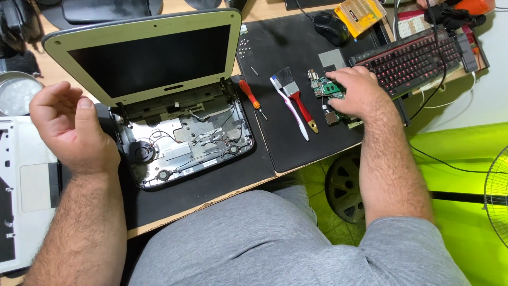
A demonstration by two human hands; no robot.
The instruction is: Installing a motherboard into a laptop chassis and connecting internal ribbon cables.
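Observation:
A small laptop [148, 58] with a pale green lid stands open on a black mat [286, 47]. Its lower shell [182, 143] is stripped bare, showing a round fan, cables and metal plates. My left hand [71, 130] hovers to the left of the shell, fingers loosely curled, holding nothing. My right hand [357, 92] lies on a green circuit board [324, 86] at the mat's right side, fingers closed over it. Left of that board lie a paintbrush with a red handle [299, 100], a white toothbrush [290, 108] and an orange-handled screwdriver [252, 98].
A black keyboard with red backlight [415, 58] sits at the right, a black mouse [330, 26] and a yellow parts box [360, 15] behind it. The removed white palmrest cover [24, 185] lies at the far left. A fan [497, 201] stands on the green floor.

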